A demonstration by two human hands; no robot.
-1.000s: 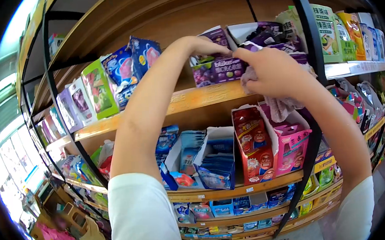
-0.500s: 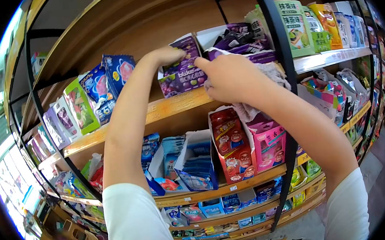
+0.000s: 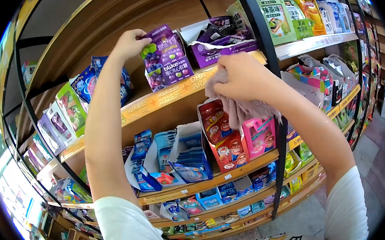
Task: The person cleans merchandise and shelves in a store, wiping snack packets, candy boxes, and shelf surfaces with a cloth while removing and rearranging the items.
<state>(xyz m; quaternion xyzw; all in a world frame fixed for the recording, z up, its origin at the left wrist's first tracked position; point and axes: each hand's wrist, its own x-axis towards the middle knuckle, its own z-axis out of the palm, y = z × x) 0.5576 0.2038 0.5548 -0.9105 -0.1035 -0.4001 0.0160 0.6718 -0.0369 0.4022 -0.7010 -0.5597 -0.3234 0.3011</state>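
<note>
My left hand (image 3: 130, 43) is at the upper shelf, its thumb and fingers pinching the upper left edge of a purple grape candy packet (image 3: 162, 44). That packet stands in the purple candy box (image 3: 170, 75) near the shelf's front edge. My right hand (image 3: 243, 76) is closed on a greyish-pink cloth (image 3: 241, 110), which hangs in front of the shelf edge over the red and pink boxes below. Just above my right hand is an open purple box (image 3: 223, 52) of small dark packets.
Blue candy packs (image 3: 87, 85) and a green box (image 3: 72, 108) stand at left. A black post (image 3: 257, 30) rises right of my right hand. Below are red boxes (image 3: 224, 138) and blue packets (image 3: 188, 153). Matcha bags (image 3: 277, 18) stand upper right.
My left hand has moved up and left to the packet's top edge. My right hand has moved away from the purple box, down and right, with the cloth now hanging lower. The view has shifted.
</note>
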